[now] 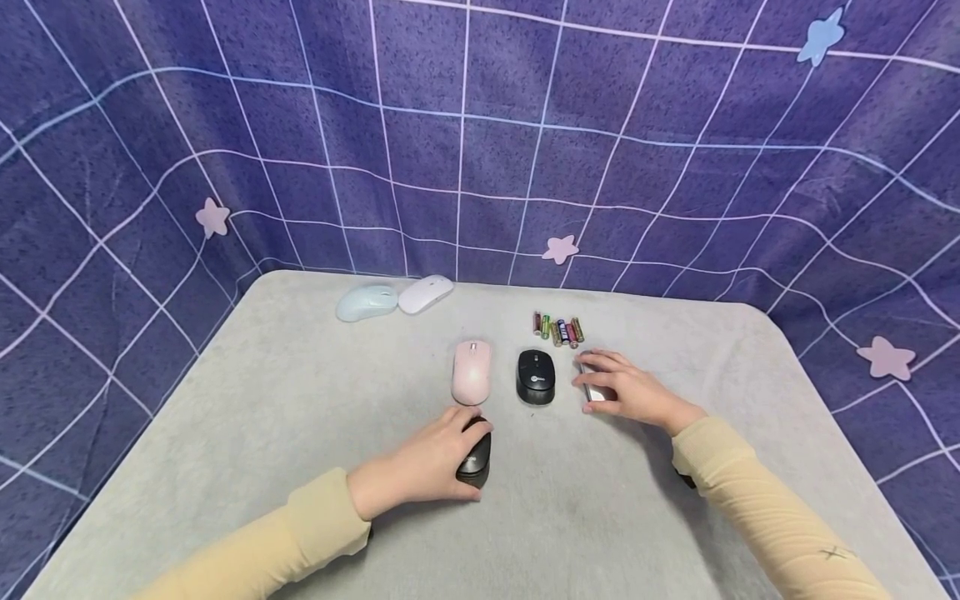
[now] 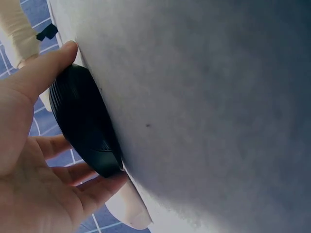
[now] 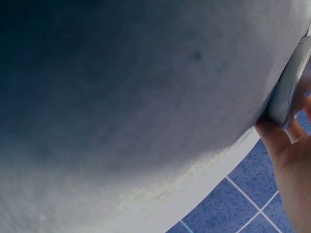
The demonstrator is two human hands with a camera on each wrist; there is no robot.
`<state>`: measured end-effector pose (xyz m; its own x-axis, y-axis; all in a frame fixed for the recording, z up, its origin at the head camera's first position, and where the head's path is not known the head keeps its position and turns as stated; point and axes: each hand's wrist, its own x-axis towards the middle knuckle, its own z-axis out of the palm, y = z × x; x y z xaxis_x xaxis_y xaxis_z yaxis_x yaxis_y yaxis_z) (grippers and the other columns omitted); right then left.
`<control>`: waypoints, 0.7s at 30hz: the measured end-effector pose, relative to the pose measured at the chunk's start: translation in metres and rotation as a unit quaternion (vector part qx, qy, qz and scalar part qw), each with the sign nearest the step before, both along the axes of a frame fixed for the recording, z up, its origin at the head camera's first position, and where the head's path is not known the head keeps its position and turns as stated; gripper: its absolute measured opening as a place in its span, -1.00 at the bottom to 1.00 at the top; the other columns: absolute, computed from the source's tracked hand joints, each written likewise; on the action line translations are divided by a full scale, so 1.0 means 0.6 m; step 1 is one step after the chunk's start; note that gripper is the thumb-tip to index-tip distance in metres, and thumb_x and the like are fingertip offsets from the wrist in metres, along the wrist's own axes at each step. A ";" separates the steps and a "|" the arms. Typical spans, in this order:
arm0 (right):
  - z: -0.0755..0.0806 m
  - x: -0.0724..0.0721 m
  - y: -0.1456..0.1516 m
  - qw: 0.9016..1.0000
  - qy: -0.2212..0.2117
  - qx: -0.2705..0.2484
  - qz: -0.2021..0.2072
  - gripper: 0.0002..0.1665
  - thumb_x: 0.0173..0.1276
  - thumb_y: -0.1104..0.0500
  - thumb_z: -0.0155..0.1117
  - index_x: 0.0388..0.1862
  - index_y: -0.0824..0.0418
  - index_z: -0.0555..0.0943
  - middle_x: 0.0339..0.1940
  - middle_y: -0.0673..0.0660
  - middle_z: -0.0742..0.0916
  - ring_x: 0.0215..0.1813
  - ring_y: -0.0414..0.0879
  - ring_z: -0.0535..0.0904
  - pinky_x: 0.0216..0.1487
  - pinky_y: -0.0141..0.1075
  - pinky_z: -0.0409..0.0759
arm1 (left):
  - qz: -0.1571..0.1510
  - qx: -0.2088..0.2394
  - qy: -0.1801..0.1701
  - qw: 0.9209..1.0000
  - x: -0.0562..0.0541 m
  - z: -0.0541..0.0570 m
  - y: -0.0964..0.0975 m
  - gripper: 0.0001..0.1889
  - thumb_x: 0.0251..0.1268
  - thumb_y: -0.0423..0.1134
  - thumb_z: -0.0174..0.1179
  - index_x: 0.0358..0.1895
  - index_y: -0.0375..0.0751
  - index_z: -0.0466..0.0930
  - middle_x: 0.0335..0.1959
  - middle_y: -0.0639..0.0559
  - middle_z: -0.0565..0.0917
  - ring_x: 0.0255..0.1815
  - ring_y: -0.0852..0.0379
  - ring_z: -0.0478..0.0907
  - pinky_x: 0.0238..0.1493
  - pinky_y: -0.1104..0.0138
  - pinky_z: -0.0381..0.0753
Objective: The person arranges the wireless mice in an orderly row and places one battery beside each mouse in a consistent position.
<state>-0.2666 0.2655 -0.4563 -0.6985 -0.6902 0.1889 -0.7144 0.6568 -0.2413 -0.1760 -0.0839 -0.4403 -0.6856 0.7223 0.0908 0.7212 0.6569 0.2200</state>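
My left hand (image 1: 431, 458) grips a black computer mouse (image 1: 474, 460) near the middle of the table, thumb at its near end and fingertips at its far end. In the left wrist view the same black mouse (image 2: 85, 116) shows side-on between thumb and fingers. On the right, my right hand (image 1: 626, 390) holds a grey mouse (image 1: 597, 392), its fingers spread over the top and hiding much of it. The right wrist view shows that grey mouse (image 3: 286, 87) with thumb and fingers at its end. Between the hands lies another black mouse (image 1: 536, 377).
A pink mouse (image 1: 472, 372) lies just beyond my left hand. Several small batteries (image 1: 562, 331) are grouped behind the second black mouse. At the back left, a light blue mouse (image 1: 367, 302) touches a white mouse (image 1: 425, 294). A purple gridded curtain (image 1: 495, 150) surrounds the grey table (image 1: 300, 375).
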 end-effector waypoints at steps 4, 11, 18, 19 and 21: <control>0.000 0.000 0.000 1.000 0.000 0.000 0.000 -0.50 0.12 -0.08 0.40 0.04 0.05 0.63 0.32 0.19 0.47 0.40 0.21 0.21 0.29 0.15 0.25 | 0.004 -0.002 -0.007 1.000 0.001 -0.001 0.001 -0.09 -0.21 0.18 0.44 0.25 -0.23 0.36 0.21 -0.19 0.37 0.20 -0.06 0.32 0.19 0.17 0.42; -0.002 0.000 0.000 1.000 0.005 -0.001 0.002 -0.52 0.13 -0.07 0.39 0.03 0.06 0.63 0.31 0.20 0.47 0.38 0.23 0.22 0.28 0.16 0.26 | 0.007 -0.004 -0.016 1.000 0.002 0.000 0.001 -0.10 -0.19 0.18 0.43 0.26 -0.23 0.36 0.22 -0.19 0.36 0.21 -0.06 0.32 0.18 0.17 0.42; -0.001 0.002 0.000 1.000 0.003 -0.001 -0.001 -0.52 0.13 -0.08 0.39 0.02 0.05 0.64 0.31 0.19 0.48 0.39 0.22 0.22 0.25 0.16 0.29 | 0.007 0.000 -0.022 1.000 0.002 -0.002 -0.001 -0.07 -0.20 0.20 0.43 0.27 -0.22 0.35 0.23 -0.19 0.35 0.23 -0.06 0.31 0.21 0.16 0.40; -0.001 0.002 0.000 1.000 0.004 -0.001 -0.001 -0.52 0.13 -0.08 0.39 0.02 0.05 0.64 0.31 0.19 0.48 0.39 0.21 0.22 0.25 0.16 0.30 | 0.007 0.001 -0.024 1.000 0.002 -0.001 -0.002 -0.07 -0.21 0.21 0.43 0.27 -0.22 0.34 0.24 -0.19 0.35 0.23 -0.06 0.31 0.21 0.16 0.40; -0.001 0.001 -0.001 1.000 0.006 0.001 -0.001 -0.52 0.13 -0.08 0.39 0.02 0.05 0.64 0.31 0.19 0.48 0.39 0.21 0.22 0.24 0.16 0.31 | 0.007 0.005 -0.028 1.000 0.001 -0.001 -0.003 -0.05 -0.22 0.23 0.43 0.28 -0.22 0.34 0.24 -0.19 0.35 0.24 -0.06 0.31 0.20 0.15 0.41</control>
